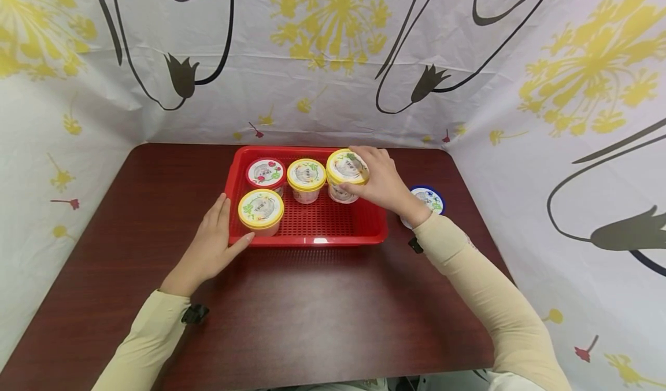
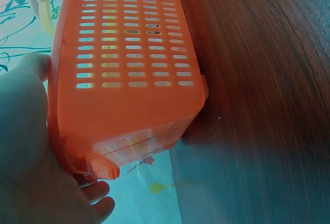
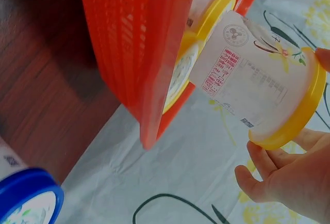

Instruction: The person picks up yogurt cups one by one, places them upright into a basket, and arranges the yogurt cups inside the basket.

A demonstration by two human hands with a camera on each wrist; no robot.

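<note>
In the head view my right hand (image 1: 382,177) grips a yellow-lidded paper cup (image 1: 343,191) by its lid, over the right back part of a red plastic basket (image 1: 307,240). The right wrist view shows this cup tilted, its printed side turned to the camera, with fingers at the lid's edge. My left hand (image 1: 210,246) rests against the basket's left end, fingers straight along the side and thumb over the front rim. Inside the basket stand a red-lidded cup (image 1: 266,173) and two more yellow-lidded cups, one at the middle back (image 1: 306,175), one at the front left (image 1: 261,209).
A blue-lidded cup (image 1: 429,197) stands on the dark wooden table (image 1: 312,310) right of the basket, partly behind my right wrist. White flower-printed cloth (image 1: 322,102) hangs close behind the table and along both sides.
</note>
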